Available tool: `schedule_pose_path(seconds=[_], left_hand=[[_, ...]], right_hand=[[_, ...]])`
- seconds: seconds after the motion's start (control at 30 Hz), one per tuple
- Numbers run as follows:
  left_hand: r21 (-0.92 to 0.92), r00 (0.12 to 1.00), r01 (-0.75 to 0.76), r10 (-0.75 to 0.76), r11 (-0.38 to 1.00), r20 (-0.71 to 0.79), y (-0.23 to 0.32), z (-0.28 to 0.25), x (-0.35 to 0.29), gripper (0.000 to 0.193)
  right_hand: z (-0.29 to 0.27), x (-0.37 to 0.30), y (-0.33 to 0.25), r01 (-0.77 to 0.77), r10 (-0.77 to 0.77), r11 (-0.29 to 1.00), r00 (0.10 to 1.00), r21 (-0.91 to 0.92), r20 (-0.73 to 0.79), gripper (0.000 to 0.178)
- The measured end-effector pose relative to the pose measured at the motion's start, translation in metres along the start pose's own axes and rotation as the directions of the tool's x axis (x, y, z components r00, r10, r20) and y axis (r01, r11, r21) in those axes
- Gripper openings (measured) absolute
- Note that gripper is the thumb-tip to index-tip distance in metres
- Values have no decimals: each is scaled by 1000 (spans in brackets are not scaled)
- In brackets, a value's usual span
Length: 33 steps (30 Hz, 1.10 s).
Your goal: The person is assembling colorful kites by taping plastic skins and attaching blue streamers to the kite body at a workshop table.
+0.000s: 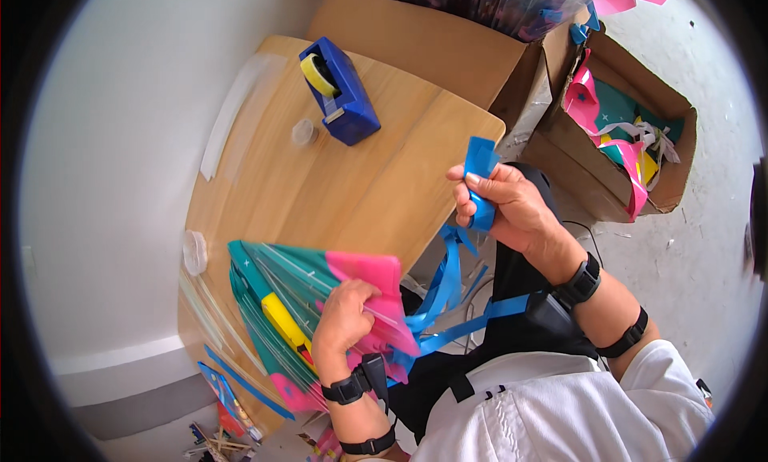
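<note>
My right hand [516, 206] is raised past the table's right edge, its fingers closed round a folded length of blue ribbon [481, 154]. More blue ribbon [450, 282] hangs down beside the table and crosses over my lap. On the near part of the table lies a stack of thin, folded kite-like sheets [288, 270] in green, pink and yellow, with thin pale rods along them. My left hand [344, 322] grips the pink part with bent fingers; its fingertips are partly hidden. A yellow piece with a red end [284, 322] lies on the green sheets, left of this hand.
A blue tape dispenser [352, 114] with yellow tape stands on the wooden table [376, 174], beside a small clear cup [303, 132]. Thin pale rods [216, 322] lie at the left edge. A cardboard box [672, 170] with colourful sheets stands at right; a larger carton [416, 38] is behind.
</note>
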State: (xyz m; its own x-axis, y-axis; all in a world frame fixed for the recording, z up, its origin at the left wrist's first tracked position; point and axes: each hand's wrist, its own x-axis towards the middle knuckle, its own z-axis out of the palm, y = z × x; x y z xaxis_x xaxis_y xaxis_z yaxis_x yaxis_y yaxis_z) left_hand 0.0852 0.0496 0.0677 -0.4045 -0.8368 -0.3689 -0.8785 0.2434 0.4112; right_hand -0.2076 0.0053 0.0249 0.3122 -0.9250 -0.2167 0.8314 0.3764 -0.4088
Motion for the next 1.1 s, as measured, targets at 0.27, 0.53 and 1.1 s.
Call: schedule_pose_path(seconds=[0.27, 0.53, 1.1], left_hand=[[-469, 869, -446, 243, 763, -430, 77, 20, 16, 50], [-857, 964, -249, 34, 451, -263, 102, 6, -48, 13], [-436, 836, 408, -520, 802, -176, -4, 114, -342, 32]], right_hand=[[67, -41, -9, 43, 3, 970, 982, -238, 187, 17], [117, -58, -58, 158, -220, 972, 870, 171, 442, 25], [156, -72, 6, 39, -50, 998, 934, 40, 354, 29]])
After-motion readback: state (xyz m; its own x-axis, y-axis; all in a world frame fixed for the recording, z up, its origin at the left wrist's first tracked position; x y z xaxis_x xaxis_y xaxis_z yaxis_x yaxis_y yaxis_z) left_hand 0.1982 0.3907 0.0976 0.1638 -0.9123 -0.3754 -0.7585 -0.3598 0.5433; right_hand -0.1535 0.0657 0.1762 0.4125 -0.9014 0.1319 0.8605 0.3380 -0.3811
